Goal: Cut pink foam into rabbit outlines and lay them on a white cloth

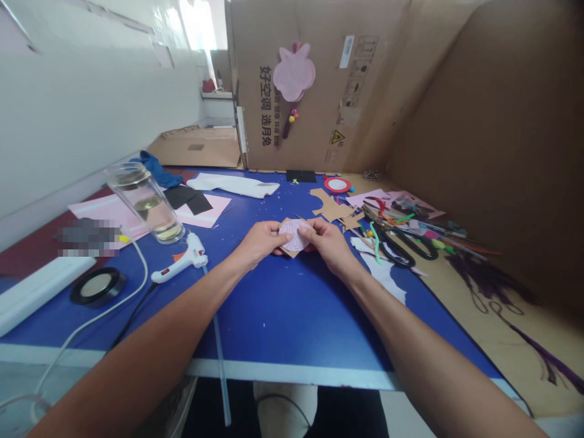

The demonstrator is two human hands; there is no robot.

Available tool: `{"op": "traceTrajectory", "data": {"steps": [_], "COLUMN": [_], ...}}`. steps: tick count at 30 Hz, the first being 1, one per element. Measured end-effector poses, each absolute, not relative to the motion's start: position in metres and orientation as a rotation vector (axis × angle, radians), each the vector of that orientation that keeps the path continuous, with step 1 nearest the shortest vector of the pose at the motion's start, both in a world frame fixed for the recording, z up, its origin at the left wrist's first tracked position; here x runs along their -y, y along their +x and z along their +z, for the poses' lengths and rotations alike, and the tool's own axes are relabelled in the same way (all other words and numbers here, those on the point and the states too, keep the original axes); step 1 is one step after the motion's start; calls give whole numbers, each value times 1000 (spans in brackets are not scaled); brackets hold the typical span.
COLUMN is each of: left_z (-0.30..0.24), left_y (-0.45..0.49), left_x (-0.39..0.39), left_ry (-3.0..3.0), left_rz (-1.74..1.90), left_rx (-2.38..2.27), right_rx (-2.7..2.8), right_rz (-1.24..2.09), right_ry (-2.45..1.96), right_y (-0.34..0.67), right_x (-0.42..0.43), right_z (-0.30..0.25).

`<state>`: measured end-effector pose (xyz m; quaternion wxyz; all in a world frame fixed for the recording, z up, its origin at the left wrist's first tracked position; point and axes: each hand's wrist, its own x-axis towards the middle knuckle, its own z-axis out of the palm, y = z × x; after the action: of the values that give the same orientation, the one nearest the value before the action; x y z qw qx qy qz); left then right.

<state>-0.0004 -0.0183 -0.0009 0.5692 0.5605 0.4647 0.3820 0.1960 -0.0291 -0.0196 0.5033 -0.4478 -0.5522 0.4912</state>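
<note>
Two bare hands, the left [260, 242] and the right [329, 243], are pinching a round pink paper disc [292, 235] against brown cardboard [286, 251] between their fingers, over the blue table [274, 316], near a white glue gun [180, 260].

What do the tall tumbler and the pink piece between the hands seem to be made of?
The tall tumbler looks like clear glass or hard plastic: see-through and glossy, with bright highlights. The pink piece looks like matte paper or thin card, flat and without shine, though it could be craft foam.
</note>
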Motion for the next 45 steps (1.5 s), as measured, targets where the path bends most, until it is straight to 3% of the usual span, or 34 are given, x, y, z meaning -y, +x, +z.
{"op": "traceTrajectory", "data": {"steps": [45], "left_z": [0], "left_y": [-1], "left_x": [18], "left_ry": [1207], "left_rz": [959], "left_rx": [-1088], "right_rx": [1364], "right_rz": [1167], "right_ry": [-1072], "right_y": [198], "right_x": [25], "right_z": [-25]}}
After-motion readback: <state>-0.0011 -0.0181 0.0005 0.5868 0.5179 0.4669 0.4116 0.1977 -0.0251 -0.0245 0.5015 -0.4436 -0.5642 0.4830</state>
